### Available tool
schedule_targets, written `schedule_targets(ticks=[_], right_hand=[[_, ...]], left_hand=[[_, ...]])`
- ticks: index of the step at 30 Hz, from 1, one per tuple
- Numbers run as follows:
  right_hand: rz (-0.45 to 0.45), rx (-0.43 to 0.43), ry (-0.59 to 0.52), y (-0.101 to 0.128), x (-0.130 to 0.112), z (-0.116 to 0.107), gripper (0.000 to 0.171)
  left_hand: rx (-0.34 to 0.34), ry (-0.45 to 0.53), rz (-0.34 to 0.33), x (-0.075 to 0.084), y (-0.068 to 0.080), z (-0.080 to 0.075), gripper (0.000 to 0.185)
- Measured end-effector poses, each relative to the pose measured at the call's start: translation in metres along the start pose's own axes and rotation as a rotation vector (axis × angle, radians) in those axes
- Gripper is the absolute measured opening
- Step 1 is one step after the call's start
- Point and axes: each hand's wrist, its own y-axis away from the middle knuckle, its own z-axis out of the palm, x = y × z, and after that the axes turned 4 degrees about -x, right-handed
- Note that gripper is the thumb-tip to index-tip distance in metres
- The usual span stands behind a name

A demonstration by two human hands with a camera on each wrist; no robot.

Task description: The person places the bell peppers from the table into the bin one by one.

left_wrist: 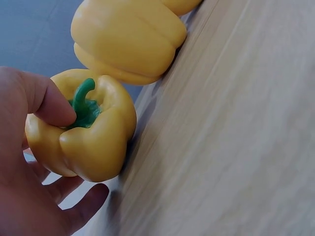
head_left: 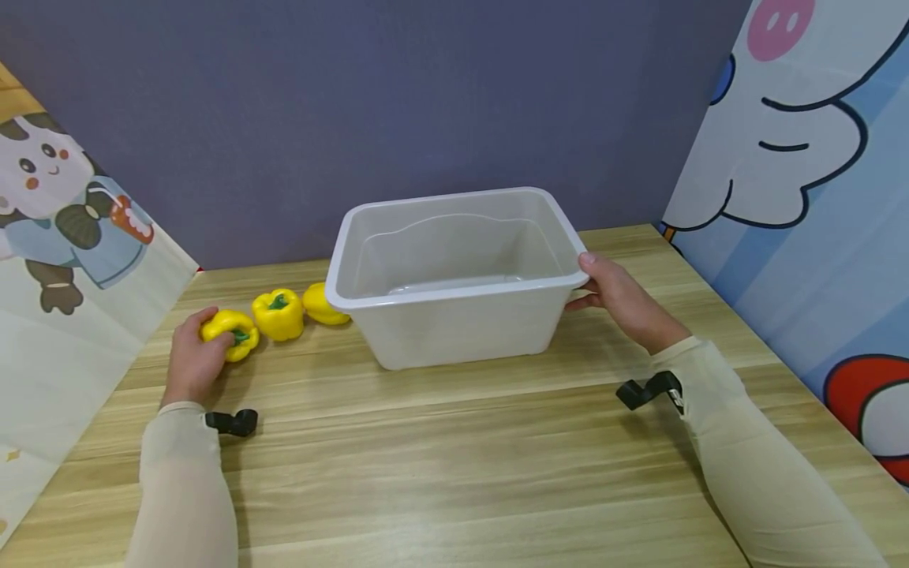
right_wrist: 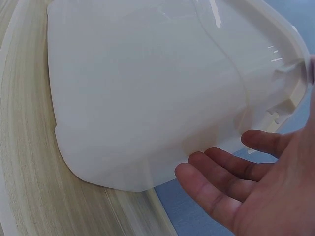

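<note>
— Left of the white bin (head_left: 454, 315), what's that hand doing?

— The left hand (head_left: 193, 356) is wrapped round the outermost yellow pepper (head_left: 230, 333), thumb pressed by its green stem (left_wrist: 84, 102), fingers curled beneath. That pepper lies tipped on its side on the wooden table (head_left: 454, 457), stem end pointing back toward the person and slightly toward the bin.

— And the others?

— Two more between it and the bin, all three in a row running toward the bin's left wall. The middle pepper (head_left: 278, 314) sits upright, stem up, just beside the held one. The third pepper (head_left: 323, 306) is right against the bin, partly hidden behind its rim, so I can't tell its stem direction.

— The bin itself?

— Upright, open side up, long axis running left to right across the table.

— On the bin's right?

— The right hand (head_left: 621, 304) holds the bin's right rim, thumb on top, fingers curled under the lip against the wall.
</note>
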Motion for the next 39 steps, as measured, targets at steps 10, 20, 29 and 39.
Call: schedule_targets(ticks=[10, 20, 29, 39], right_hand=[[-0.004, -0.009, 0.003, -0.0004, 0.0011, -0.0005, 0.064], [-0.006, -0.005, 0.012, -0.0006, 0.0035, -0.0022, 0.065], [-0.008, -0.004, -0.001, -0.0006, 0.0033, -0.0005, 0.067], [-0.004, -0.006, -0.012, -0.0006, 0.0019, -0.0006, 0.068]], left_hand=[[-0.01, 0.098, -0.094, 0.0016, -0.0017, 0.0011, 0.066], [-0.057, 0.098, -0.07, -0.0021, -0.0021, 0.0004, 0.068], [-0.033, 0.102, -0.087, -0.0052, -0.0007, 0.0, 0.068], [0.001, 0.146, -0.121, -0.0037, -0.0003, 0.0009, 0.066]])
